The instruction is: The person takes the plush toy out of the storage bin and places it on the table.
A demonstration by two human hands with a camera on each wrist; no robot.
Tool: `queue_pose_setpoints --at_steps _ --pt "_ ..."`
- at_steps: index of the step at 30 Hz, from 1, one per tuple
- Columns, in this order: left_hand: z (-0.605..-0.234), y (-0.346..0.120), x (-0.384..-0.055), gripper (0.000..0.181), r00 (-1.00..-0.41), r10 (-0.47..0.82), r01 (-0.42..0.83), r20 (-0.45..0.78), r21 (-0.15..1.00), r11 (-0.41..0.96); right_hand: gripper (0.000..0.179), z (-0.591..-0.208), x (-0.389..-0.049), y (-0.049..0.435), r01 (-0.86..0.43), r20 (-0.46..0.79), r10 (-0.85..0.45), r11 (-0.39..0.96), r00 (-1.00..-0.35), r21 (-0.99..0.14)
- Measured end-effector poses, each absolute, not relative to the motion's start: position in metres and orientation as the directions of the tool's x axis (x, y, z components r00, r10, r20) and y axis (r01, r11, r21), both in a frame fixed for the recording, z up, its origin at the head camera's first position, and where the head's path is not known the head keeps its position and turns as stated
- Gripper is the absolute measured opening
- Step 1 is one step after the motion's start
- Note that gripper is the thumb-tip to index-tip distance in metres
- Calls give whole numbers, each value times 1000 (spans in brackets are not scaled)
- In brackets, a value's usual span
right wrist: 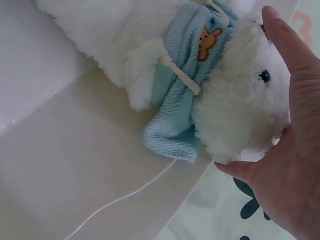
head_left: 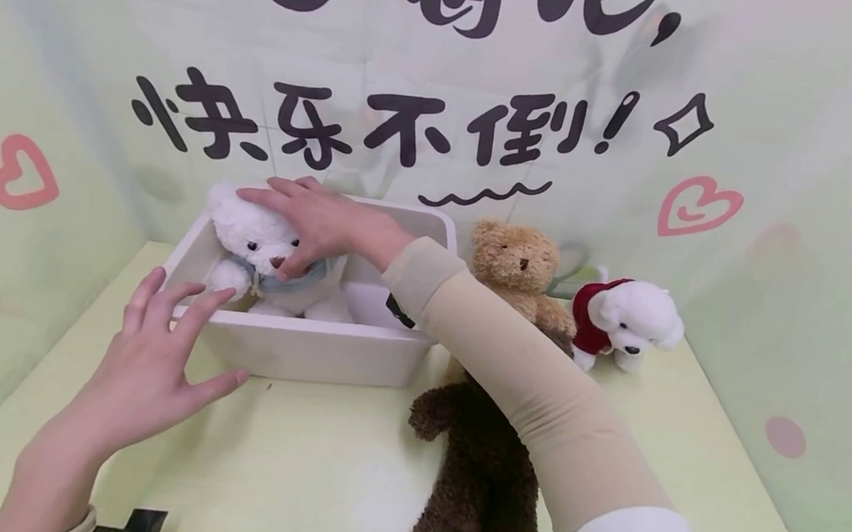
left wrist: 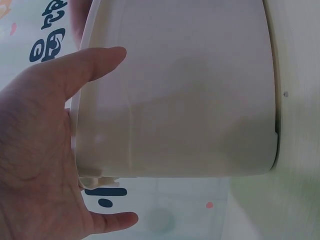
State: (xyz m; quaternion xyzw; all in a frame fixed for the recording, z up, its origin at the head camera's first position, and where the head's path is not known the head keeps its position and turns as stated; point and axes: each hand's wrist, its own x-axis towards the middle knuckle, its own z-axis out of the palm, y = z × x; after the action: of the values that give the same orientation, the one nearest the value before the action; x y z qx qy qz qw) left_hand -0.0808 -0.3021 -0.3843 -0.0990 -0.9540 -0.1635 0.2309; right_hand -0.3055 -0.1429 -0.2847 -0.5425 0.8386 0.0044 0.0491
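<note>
A white teddy bear (head_left: 241,226) with a light blue scarf (right wrist: 172,120) sits inside a white plastic bin (head_left: 318,353), its back toward the far left. My right hand (head_left: 326,223) holds the bear's head from above, thumb (right wrist: 285,37) across its face and other fingers around the far side. At the bin's front left corner is my left hand (head_left: 144,371), fingers spread wide. In the left wrist view its thumb (left wrist: 102,62) lies over the outer wall of the bin, near the rim.
Right of the bin sits a tan teddy bear (head_left: 518,255). A dark brown plush toy (head_left: 483,465) lies in front of it, partly hidden by my right forearm. A white toy dog (head_left: 638,316) in red stands farther right. A printed backdrop (head_left: 381,43) rises behind the table (head_left: 312,454).
</note>
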Motion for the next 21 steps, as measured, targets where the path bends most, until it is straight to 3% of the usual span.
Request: queue_pose_setpoints --at_steps 13,21 --pt "-383 -299 -81 98 -880 119 274 459 288 918 100 -305 -307 -137 -936 7 -960 276 -281 218" --pt "-384 -300 -81 98 -877 123 287 464 301 909 74 -305 -302 -141 -928 24 -966 253 -256 275"
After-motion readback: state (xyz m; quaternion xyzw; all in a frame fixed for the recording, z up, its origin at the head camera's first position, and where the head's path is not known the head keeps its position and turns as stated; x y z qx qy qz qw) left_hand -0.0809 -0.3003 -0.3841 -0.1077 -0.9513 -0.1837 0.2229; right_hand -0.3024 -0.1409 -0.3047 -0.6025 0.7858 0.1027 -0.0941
